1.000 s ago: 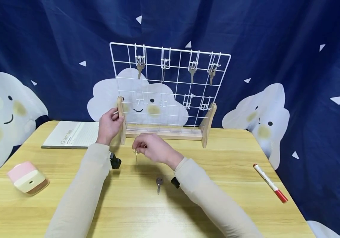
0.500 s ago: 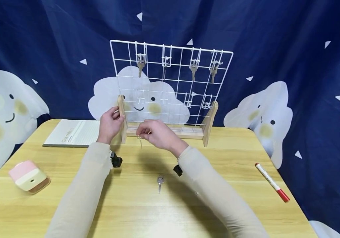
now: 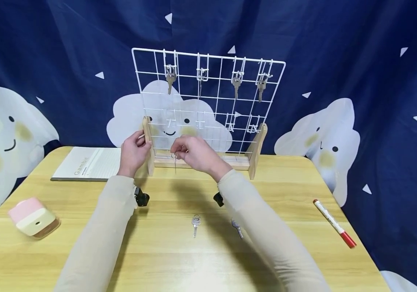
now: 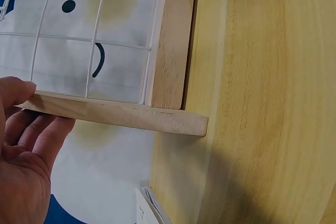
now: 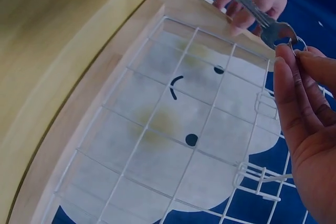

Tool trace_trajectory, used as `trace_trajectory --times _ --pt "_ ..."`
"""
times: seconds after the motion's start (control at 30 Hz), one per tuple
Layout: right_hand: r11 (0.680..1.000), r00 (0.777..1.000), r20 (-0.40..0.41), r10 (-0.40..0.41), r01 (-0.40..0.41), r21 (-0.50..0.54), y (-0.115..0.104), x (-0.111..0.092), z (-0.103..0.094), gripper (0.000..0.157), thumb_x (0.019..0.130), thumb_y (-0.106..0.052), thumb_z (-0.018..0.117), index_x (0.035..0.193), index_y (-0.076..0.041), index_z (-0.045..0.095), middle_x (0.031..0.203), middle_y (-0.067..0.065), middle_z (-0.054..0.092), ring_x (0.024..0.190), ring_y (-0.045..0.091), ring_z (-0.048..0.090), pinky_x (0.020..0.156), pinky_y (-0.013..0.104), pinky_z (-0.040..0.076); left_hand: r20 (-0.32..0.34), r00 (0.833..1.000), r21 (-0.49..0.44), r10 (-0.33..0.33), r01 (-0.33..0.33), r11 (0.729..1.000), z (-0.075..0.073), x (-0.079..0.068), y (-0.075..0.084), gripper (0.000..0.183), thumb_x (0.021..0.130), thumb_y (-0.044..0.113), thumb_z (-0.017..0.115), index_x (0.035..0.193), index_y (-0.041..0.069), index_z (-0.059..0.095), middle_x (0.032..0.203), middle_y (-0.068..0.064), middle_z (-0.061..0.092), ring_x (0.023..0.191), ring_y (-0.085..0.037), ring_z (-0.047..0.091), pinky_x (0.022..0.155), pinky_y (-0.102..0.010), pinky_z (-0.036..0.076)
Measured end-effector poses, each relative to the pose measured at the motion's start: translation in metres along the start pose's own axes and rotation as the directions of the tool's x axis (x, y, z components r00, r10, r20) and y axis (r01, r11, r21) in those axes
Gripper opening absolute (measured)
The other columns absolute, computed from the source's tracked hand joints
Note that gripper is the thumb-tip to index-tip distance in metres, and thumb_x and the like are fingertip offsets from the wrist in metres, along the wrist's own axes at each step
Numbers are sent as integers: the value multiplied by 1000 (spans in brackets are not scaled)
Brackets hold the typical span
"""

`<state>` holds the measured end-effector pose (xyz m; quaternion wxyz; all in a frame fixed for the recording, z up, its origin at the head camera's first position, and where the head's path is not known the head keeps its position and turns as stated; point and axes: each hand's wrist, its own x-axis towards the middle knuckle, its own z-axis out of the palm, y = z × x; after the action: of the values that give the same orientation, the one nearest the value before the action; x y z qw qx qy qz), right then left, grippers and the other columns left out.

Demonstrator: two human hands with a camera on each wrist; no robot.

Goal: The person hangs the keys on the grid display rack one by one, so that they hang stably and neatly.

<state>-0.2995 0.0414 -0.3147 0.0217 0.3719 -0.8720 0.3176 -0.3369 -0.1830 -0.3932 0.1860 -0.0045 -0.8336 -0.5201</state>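
My left hand (image 3: 133, 154) grips the left wooden post (image 4: 113, 116) of a white wire grid rack, thumb on one side and fingers on the other. Between thumb and fingertips, my right hand (image 3: 198, 154) pinches a small metal ring (image 5: 299, 43) with a silver key (image 5: 270, 27) on it. In the head view this key hangs in front of the rack's lower left part, below the lower row of wire hooks (image 3: 171, 123). Several keys hang from the upper hooks, among them a key (image 3: 170, 77) at far left. Two keys lie on the table, one key (image 3: 196, 226) near the middle.
The other loose key (image 3: 237, 228) lies beside my right forearm. A notebook (image 3: 88, 164) lies at the back left, a pink and cream box-like item (image 3: 34, 218) at the left. To the right is a red-capped marker (image 3: 334, 223). A blue curtain hangs behind.
My right hand has lifted the key up and slightly right, closer to the rack. A loose key has come into view beside the right forearm. My left hand stays on the post.
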Motion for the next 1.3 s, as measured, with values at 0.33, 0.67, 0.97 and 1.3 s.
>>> trace_trajectory --times 0.33,0.67,0.97,1.3 --pt "991 998 -62 27 -19 130 -5 8 -2 18 89 10 57 94 0 71 90 9 69 77 12 66 70 18 54 9 1000 1 -13 13 1000 0 -2 1 46 94 4 59 139 -2 51 125 -23 60 117 -31 59 98 -35 49" --pt "924 955 -203 215 -132 358 -13 24 -2 11 92 9 61 95 3 69 92 11 69 75 16 69 69 19 58 -24 999 33 36 -35 999 0 -2 1 43 92 1 58 135 -4 55 120 -23 63 113 -31 61 98 -36 49" --pt "880 899 -315 303 -138 455 -20 33 1 12 88 13 61 93 6 68 86 12 67 76 17 68 69 20 58 -23 1000 40 12 -11 999 0 -2 0 45 93 3 58 138 -2 53 123 -22 62 115 -31 60 99 -35 48" --pt "891 861 -369 350 -183 417 -21 41 4 12 87 13 61 93 6 69 84 12 68 72 13 67 66 18 56 -25 999 18 20 -20 1000 2 -3 -1 45 93 2 59 137 -1 55 123 -23 62 114 -30 61 96 -33 50"
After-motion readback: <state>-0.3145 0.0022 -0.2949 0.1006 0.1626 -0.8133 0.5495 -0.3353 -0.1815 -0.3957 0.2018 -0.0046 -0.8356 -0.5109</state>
